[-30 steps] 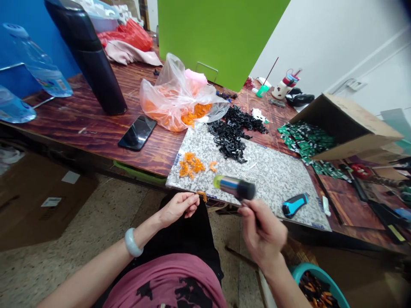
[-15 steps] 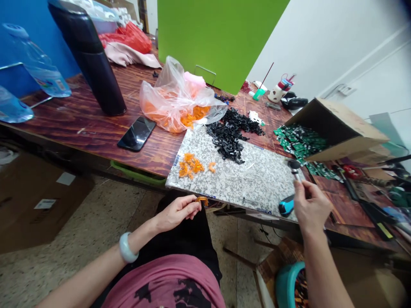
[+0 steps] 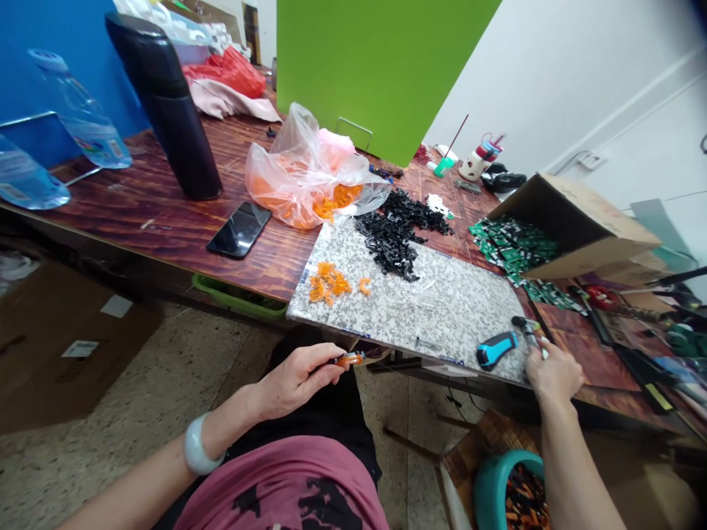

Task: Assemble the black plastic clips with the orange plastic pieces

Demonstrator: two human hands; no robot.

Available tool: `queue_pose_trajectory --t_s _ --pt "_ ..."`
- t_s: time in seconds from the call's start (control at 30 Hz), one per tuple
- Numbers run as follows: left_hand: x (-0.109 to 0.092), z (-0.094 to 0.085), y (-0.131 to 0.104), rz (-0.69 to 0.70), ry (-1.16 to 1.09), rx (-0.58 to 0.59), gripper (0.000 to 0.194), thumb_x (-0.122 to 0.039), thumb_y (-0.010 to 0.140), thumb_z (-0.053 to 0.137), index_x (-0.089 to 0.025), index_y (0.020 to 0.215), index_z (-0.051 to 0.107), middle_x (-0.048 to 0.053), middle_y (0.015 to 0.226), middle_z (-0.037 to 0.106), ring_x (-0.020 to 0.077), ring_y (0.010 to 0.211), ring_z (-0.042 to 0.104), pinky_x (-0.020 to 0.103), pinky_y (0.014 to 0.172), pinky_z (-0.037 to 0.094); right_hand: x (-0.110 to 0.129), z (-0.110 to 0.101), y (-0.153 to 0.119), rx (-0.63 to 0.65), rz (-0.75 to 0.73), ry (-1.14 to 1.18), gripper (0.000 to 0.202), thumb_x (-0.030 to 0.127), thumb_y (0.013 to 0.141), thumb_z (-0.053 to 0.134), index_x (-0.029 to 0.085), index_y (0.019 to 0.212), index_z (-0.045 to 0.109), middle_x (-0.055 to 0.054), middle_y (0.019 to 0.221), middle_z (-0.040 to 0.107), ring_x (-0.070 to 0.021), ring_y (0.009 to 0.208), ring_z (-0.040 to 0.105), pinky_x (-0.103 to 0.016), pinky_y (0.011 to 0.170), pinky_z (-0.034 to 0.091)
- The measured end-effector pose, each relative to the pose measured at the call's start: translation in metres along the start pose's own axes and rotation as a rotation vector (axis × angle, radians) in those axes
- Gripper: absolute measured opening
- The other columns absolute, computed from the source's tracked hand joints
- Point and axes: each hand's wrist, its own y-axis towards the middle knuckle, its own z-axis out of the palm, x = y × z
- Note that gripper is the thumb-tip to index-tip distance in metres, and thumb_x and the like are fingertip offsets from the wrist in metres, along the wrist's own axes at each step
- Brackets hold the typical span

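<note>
My left hand (image 3: 301, 377) pinches a small orange and black part (image 3: 349, 359) just off the front edge of the speckled board (image 3: 442, 309). At the board's right end, my right hand (image 3: 554, 370) is closed round the handle of a small hammer-like tool (image 3: 529, 329), its dark head lying on the board. Beside it rests a blue and black handled tool (image 3: 496, 350). Loose orange pieces (image 3: 330, 283) lie on the board's left part, with a heap of black pieces (image 3: 395, 232) at its back edge.
Behind the board sits a plastic bag of orange pieces (image 3: 309, 180). A phone (image 3: 239, 230) and a black flask (image 3: 171, 110) stand left. At right, a cardboard box (image 3: 596, 228) spills green pieces (image 3: 516, 246). Below is a teal bucket (image 3: 489, 489).
My right hand has moved right and down, lowering the hammer-like tool onto the board. My left hand has shifted slightly down, and more of the orange and black part shows.
</note>
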Motion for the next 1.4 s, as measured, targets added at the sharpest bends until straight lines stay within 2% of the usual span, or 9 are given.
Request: queue_pose_trajectory --t_s 0.13,0.27,0.37,0.47,0.87,1.03,1.17,1.3,1.4 --pt "-0.003 0.003 0.001 0.022 0.054 0.031 0.02 -0.022 0.094 0.038 -0.016 0.085 0.055 0.0 0.073 0.052 0.0121 0.066 0.048 0.022 0.063 0.039 0.071 -0.04 -0.038 0.03 -0.243 0.283 0.04 0.043 0.085 0.048 0.015 0.106 0.067 -0.011 0.1 0.069 -0.0233 0.086 0.063 -0.036 0.08 0.049" --pt "-0.007 0.007 0.001 0.044 0.115 0.059 0.018 -0.02 0.094 0.038 -0.016 0.087 0.054 0.0 0.074 0.052 0.0122 0.066 0.048 0.022 0.063 0.039 0.159 -0.088 -0.108 0.443 -0.571 0.793 0.027 0.035 0.085 0.058 0.022 0.108 0.063 -0.007 0.105 0.066 -0.0207 0.094 0.061 -0.035 0.086 0.048" --pt "-0.009 0.01 -0.001 0.054 0.158 0.079 0.018 -0.02 0.093 0.038 -0.016 0.085 0.054 0.001 0.074 0.052 0.0126 0.067 0.048 0.022 0.063 0.039 0.197 -0.104 -0.149 0.7 -0.735 0.952 0.031 0.031 0.083 0.064 0.024 0.113 0.059 -0.006 0.108 0.064 -0.0202 0.101 0.058 -0.034 0.089 0.046" --pt "-0.011 0.012 -0.004 0.049 0.186 0.091 0.019 -0.023 0.093 0.038 -0.017 0.083 0.053 0.001 0.073 0.052 0.0133 0.067 0.048 0.022 0.062 0.04 0.21 -0.103 -0.171 0.771 -0.778 1.065 0.03 0.03 0.083 0.065 0.023 0.111 0.059 -0.006 0.101 0.065 -0.0192 0.095 0.059 -0.032 0.084 0.047" --pt "-0.008 0.031 -0.012 0.007 0.164 0.187 0.023 -0.023 0.094 0.038 -0.016 0.086 0.058 0.002 0.076 0.056 0.0137 0.07 0.052 0.023 0.067 0.042 0.199 -0.096 -0.203 0.606 -0.74 1.163 0.008 0.026 0.088 0.057 0.02 0.088 0.063 -0.004 0.079 0.065 -0.0167 0.075 0.057 -0.031 0.071 0.046" --pt "0.015 0.048 -0.008 -0.21 0.196 0.289 0.044 -0.03 0.09 0.048 -0.023 0.133 0.042 0.001 0.091 0.064 0.0147 0.076 0.059 0.026 0.074 0.046 0.136 -0.05 -0.212 0.587 -0.435 0.888 0.019 0.036 0.088 0.056 0.022 0.091 0.067 -0.004 0.087 0.069 -0.0161 0.083 0.062 -0.028 0.077 0.049" --pt "0.037 0.053 -0.014 -0.314 0.278 0.369 0.041 -0.032 0.089 0.046 -0.019 0.128 0.052 0.005 0.091 0.069 0.0186 0.082 0.063 0.029 0.079 0.047 0.022 -0.026 -0.21 0.344 -0.062 0.482 0.039 0.05 0.086 0.047 0.02 0.092 0.069 -0.008 0.093 0.071 -0.0222 0.085 0.066 -0.035 0.079 0.052" --pt "0.045 0.047 -0.023 -0.39 0.343 0.363 0.037 -0.034 0.087 0.048 -0.02 0.119 0.062 0.008 0.101 0.071 0.0234 0.094 0.064 0.032 0.085 0.046 -0.098 -0.036 -0.211 0.137 0.179 0.235 0.052 0.064 0.072 0.045 0.019 0.067 0.069 -0.017 0.073 0.069 -0.0381 0.07 0.064 -0.053 0.064 0.05" --pt "0.048 0.043 -0.028 -0.431 0.356 0.343 0.039 -0.036 0.087 0.047 -0.018 0.119 0.062 0.009 0.109 0.07 0.0252 0.1 0.063 0.034 0.089 0.046 -0.167 -0.045 -0.22 0.07 0.318 0.078 0.045 0.06 0.066 0.044 0.022 0.054 0.065 -0.015 0.053 0.06 -0.0403 0.053 0.059 -0.052 0.045 0.044"
